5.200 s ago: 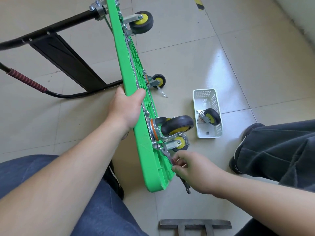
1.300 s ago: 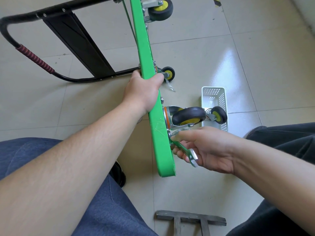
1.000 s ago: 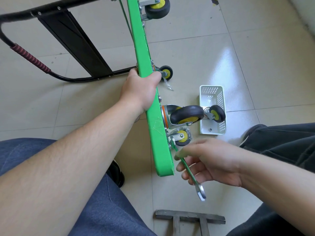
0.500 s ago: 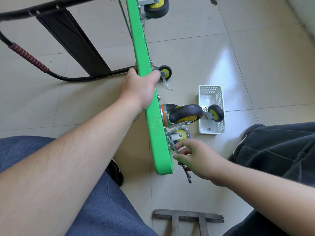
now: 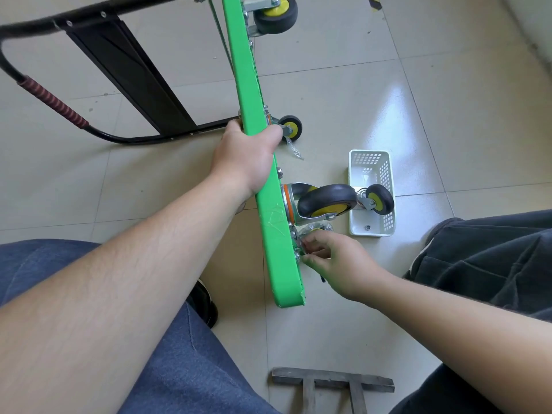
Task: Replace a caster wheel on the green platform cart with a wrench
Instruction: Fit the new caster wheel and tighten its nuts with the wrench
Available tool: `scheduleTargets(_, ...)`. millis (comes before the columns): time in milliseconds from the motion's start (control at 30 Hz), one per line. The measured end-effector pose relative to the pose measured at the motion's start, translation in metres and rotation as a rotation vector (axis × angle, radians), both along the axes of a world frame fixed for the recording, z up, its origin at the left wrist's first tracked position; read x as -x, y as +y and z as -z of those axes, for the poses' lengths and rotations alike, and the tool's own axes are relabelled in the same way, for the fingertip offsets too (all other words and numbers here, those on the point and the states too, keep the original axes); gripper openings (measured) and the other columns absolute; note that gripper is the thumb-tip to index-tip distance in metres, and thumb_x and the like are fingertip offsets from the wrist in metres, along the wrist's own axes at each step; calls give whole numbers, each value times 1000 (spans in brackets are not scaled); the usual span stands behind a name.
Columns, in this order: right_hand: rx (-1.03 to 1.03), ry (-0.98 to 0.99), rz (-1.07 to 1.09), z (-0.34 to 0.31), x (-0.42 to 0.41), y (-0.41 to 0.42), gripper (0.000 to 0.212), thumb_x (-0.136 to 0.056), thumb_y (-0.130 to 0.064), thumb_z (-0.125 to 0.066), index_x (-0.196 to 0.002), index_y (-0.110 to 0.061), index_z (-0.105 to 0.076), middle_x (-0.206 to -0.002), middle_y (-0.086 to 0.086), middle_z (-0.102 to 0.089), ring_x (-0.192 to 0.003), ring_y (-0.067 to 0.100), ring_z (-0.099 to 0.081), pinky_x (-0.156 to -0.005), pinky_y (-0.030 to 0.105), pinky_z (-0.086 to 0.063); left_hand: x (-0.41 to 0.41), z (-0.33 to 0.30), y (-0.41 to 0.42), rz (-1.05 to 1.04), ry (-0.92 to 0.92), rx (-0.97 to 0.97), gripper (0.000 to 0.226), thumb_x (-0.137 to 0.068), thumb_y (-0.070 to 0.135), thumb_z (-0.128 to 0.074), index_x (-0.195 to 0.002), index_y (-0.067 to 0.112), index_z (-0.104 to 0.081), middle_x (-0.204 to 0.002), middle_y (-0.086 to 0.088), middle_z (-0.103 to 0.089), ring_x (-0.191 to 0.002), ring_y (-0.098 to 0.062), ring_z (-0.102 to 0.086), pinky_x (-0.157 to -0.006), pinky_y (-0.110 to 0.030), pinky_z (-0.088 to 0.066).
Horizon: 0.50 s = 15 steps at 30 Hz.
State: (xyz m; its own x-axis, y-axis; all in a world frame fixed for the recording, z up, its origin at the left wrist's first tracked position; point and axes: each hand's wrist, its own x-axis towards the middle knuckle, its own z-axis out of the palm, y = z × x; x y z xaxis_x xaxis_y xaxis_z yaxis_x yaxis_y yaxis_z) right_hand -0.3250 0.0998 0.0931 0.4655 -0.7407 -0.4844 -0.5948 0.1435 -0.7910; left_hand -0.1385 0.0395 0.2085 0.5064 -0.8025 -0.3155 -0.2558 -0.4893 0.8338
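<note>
On the tiled floor [image 5: 448, 115] our green cart [image 5: 254, 121] stands on edge. Our left hand [image 5: 245, 156] grips its rim. Our right hand [image 5: 334, 264] pinches the wrench [image 5: 300, 245] beside the caster wheel [image 5: 327, 201].

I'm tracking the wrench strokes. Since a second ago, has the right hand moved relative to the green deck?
Yes. The right hand has come in toward the green deck, its fingertips now at the bolts beside the caster.

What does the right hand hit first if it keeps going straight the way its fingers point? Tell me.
The right hand points left toward the green platform cart. Its fingertips are already at the caster mounting hardware on the underside, so it would probably meet that bolt and plate first, though depth is hard to judge.
</note>
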Motion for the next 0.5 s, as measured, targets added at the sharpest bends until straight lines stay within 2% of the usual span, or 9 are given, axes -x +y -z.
scheduleTargets(67,12,-12,-10,0,0,-1,13,-97,-13,-69,-107,-22,-69,-95,-6,-72,-68,-10,-60,-62,7,-40,0,0,0,2,-1,3,26,-95,36,-60,-117,22,-59,-91,9,-62,-47,5,-55,-40,-14,-38)
scheduleTargets(200,25,1,-38,-2,1,0,17,-96,-15,-70,-96,-31,-65,-89,-9,-71,-76,1,-63,-71,18,-46,0,-1,1,-2,0,-10,27,-96,37,-60,-119,22,-60,-94,7,-63,-61,-3,-57,-50,-23,-40)
scheduleTargets(300,27,26,-51,-5,4,0,15,-97,-16,-68,-94,-31,-67,-82,-11,-69,-66,-2,-59,-67,21,-45,1,-1,1,4,-4,-1,25,-96,34,-60,-117,20,-59,-90,6,-60,-43,7,-54,-38,-13,-37)
scheduleTargets(333,22,36,-49,-7,5,0,12,-96,-17,-68,-94,-29,-69,-83,-9,-70,-68,2,-62,-68,25,-48,1,-2,1,3,-7,-1,25,-96,34,-60,-116,19,-59,-88,7,-59,-40,9,-52,-36,-12,-35)
scheduleTargets(433,-70,44,-46,-19,5,4,6,-97,-23,-67,-93,-26,-71,-84,1,-74,-80,21,-69,-80,45,-58,1,-2,1,-4,-8,-4,28,-95,37,-61,-118,21,-60,-90,9,-59,-61,-1,-57,-51,-24,-41)
scheduleTargets(500,-137,28,-49,-30,4,9,10,-98,-24,-64,-93,-22,-73,-85,8,-75,-82,23,-73,-87,50,-59,1,-2,1,-3,-13,-19,28,-94,39,-61,-118,23,-60,-90,9,-60,-72,-7,-54,-58,-29,-38)
